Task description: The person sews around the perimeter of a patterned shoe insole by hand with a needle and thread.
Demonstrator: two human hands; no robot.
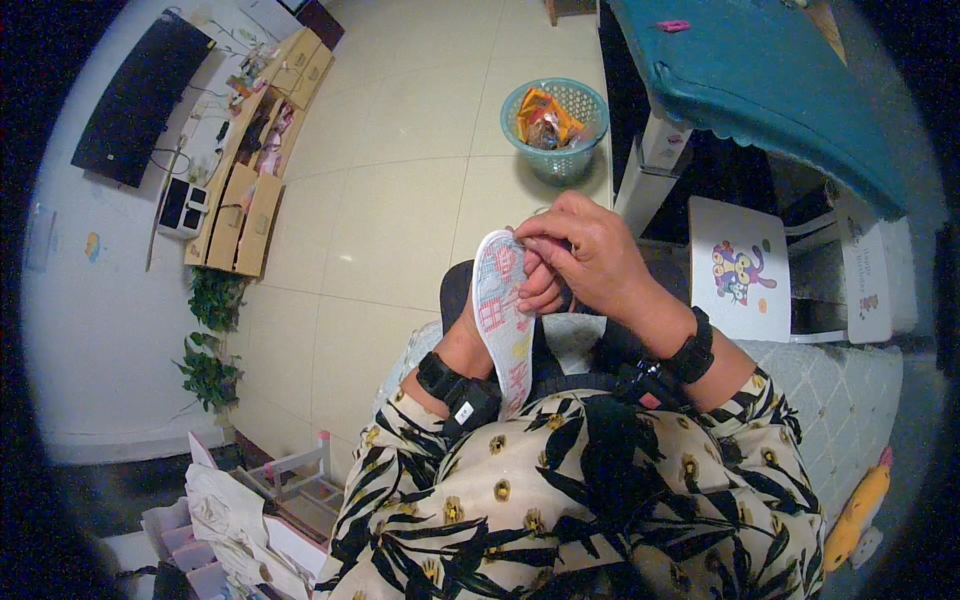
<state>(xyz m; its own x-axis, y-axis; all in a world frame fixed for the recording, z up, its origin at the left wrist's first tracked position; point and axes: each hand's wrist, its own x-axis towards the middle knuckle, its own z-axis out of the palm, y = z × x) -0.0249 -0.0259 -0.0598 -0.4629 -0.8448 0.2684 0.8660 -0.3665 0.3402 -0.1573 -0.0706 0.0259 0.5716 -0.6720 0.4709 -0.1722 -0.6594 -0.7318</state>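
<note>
A white embroidered insole (508, 300), with red and blue stitched patterns and a little yellow, stands on end before my chest. My left hand (541, 288) is closed round its edge, the fingers curled on the near face. At the upper edge, my right hand (590, 248) pinches thumb and forefinger together. Whatever is between those fingertips is too small to make out. Both wrists wear black straps with small devices.
Ahead stands a teal perforated basket (555, 130) holding orange wrappers. To the right are a table under a teal cloth (745, 85) and a white child's chair (738, 270) with a cartoon print. A wooden cabinet (240, 215) and green plants (212, 365) line the left wall.
</note>
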